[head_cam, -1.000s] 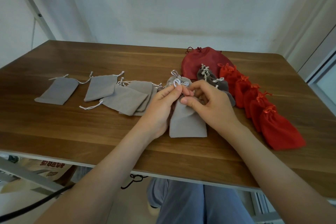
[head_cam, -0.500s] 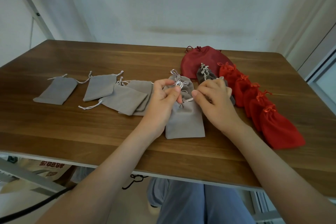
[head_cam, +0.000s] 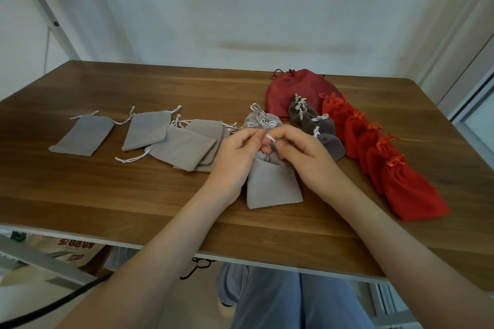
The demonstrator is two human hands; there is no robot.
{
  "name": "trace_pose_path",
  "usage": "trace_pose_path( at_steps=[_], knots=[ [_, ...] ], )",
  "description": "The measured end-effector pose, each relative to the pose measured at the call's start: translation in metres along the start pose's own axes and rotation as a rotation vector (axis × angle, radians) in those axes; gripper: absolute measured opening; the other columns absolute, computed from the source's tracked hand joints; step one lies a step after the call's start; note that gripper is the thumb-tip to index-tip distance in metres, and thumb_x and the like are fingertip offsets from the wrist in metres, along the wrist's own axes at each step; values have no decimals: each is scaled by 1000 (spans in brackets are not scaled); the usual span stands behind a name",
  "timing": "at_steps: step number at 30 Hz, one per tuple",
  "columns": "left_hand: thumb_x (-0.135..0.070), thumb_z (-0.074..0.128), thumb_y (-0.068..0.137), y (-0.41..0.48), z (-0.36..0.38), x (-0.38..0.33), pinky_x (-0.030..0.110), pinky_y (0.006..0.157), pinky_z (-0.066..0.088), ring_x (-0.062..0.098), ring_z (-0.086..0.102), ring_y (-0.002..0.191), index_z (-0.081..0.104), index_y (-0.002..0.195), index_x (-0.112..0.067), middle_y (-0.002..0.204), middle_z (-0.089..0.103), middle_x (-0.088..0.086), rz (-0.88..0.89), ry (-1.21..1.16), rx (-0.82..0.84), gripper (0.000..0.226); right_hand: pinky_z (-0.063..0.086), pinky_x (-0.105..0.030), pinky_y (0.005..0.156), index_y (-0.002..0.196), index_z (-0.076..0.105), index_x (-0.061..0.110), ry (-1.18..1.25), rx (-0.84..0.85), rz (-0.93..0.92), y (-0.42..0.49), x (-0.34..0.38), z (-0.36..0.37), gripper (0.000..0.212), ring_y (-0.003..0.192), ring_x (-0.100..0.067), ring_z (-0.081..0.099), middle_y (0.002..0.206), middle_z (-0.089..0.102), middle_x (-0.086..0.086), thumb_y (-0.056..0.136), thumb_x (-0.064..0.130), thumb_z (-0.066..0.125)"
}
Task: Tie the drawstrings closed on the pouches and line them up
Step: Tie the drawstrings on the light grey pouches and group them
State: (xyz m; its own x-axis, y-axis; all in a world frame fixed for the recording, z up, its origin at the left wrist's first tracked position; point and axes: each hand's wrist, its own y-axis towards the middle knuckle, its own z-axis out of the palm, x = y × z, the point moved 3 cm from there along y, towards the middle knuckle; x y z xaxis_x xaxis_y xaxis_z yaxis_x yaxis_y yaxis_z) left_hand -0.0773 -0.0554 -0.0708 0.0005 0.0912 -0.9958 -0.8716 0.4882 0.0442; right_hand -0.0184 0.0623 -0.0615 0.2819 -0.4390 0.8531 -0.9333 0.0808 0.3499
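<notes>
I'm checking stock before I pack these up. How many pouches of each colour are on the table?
Light grey pouches: 7, counting the one in the hands and one mostly hidden in the overlapped pile
Dark grey pouches: 3, overlapping
Bright red pouches: 5, overlapping
Dark red pouch: 1, larger
Total: 16

Matt grey cloth pouch (head_cam: 272,184) lies on smooth wood-grain table (head_cam: 133,195).

My left hand (head_cam: 235,157) and right hand (head_cam: 302,155) are drawing together at frame centre, now pinching a white drawstring (head_cam: 269,138) loop above the grey pouch (head_cam: 272,184).
</notes>
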Motion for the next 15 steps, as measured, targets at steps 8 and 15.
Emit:
trace_pose_path(
  at_steps=[8, 15],
  knots=[
    [-14, 52, 96, 1, 0, 5, 33, 81, 48, 10, 62, 73, 61, 94, -15, 67, 65, -6, 28, 48, 62, 10, 42, -22, 67, 105, 46, 25, -181, -27, -94, -2, -3, 4, 26, 69, -8, 55, 71, 56, 14, 91, 3, 48],
    [-35, 50, 92, -5, 6, 1, 29, 83, 49, 8, 61, 82, 60, 89, -21, 79, 64, -6, 165, 184, 162, 17, 43, -16, 61, 109, 36, 22, -139, -110, -41, -1, -2, 1, 33, 61, -3, 55, 68, 55, 8, 91, -4, 48]
  ],
)
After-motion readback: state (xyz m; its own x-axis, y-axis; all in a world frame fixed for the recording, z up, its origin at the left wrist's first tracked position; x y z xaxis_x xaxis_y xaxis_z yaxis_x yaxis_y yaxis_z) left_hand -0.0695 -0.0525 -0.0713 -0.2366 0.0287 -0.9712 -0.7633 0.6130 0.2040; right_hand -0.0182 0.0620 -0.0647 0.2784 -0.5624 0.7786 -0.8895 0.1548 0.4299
